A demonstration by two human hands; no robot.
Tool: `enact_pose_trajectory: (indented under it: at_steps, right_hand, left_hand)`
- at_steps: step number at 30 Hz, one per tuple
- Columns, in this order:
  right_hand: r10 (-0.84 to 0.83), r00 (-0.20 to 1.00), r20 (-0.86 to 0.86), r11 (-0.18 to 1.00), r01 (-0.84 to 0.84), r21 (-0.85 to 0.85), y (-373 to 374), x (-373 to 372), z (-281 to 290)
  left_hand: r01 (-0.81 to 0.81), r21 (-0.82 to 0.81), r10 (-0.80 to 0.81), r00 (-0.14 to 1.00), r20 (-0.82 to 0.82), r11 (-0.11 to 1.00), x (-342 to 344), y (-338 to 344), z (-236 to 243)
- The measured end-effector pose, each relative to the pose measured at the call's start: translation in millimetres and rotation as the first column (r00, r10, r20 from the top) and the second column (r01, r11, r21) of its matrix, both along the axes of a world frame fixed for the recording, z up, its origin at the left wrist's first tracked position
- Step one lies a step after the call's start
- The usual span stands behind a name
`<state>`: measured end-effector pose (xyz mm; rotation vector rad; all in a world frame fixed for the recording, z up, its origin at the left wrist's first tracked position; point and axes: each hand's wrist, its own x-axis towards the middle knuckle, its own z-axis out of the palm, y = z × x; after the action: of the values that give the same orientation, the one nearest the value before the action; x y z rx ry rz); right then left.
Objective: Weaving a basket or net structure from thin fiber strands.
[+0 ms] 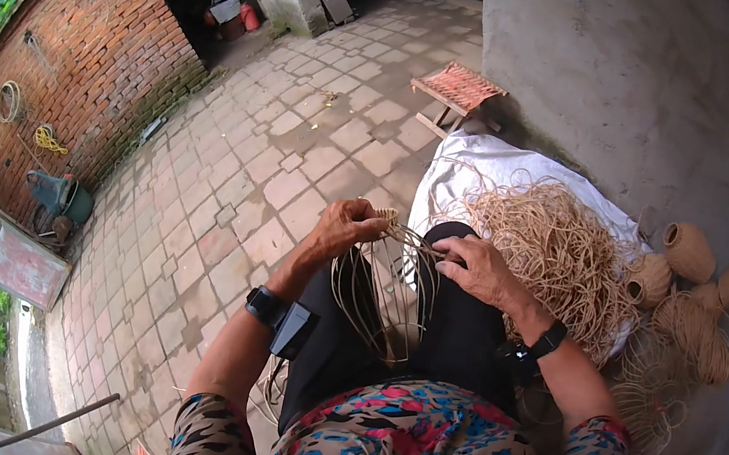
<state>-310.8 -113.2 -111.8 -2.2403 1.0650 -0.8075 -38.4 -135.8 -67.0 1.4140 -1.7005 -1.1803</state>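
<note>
Over my lap hangs a loose, bowl-like weave of thin tan cane strands (389, 322), with long strands bowing down between my knees. At its upper left, my left hand (353, 227) is closed on the small, tightly woven part. My right hand (482, 270) pinches strands at the right of the weave, thumb and fingers together; the exact strands at the fingertips are too small to tell. Beside my right knee, a tangled heap of cane strands (556, 247) lies on a white sheet (454, 161).
Several woven tan vessels (690, 252) and a coiled bundle of cane (695, 334) sit to the right by a grey wall (661, 95). A low stool with a reddish slatted top (460, 87) stands ahead on the paved floor (248, 168). A brick wall (67, 87) runs along the left.
</note>
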Motion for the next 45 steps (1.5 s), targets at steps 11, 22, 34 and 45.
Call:
enact_pose_trajectory:
  at_steps: [11, 22, 34, 45]
  right_hand:
    - [-0.182, 0.917, 0.355, 0.951, 0.256, -0.174, -38.5, 49.6, 31.3]
    - [-0.091, 0.977, 0.191, 0.901, 0.162, -0.401, -35.9, 68.1, 21.6]
    - [0.004, 1.000, 0.027, 0.904, 0.008, -0.428, 17.3, 76.0, 33.4]
    - [-0.023, 1.000, -0.017, 0.901, 0.013, -0.433, 19.5, 92.6, 28.9]
  left_hand:
    - [-0.086, -0.396, 0.186, 0.957, 0.222, 0.914, -16.2, 9.9, -9.7]
    - [0.177, 0.009, -0.177, 0.983, 0.045, 0.984, 8.7, 5.5, 20.9]
    - [0.373, -0.007, -0.370, 0.920, -0.131, 0.928, 33.8, 1.6, 28.0]
    - [0.378, -0.010, -0.376, 0.918, -0.128, 0.926, 36.9, 2.3, 22.3]
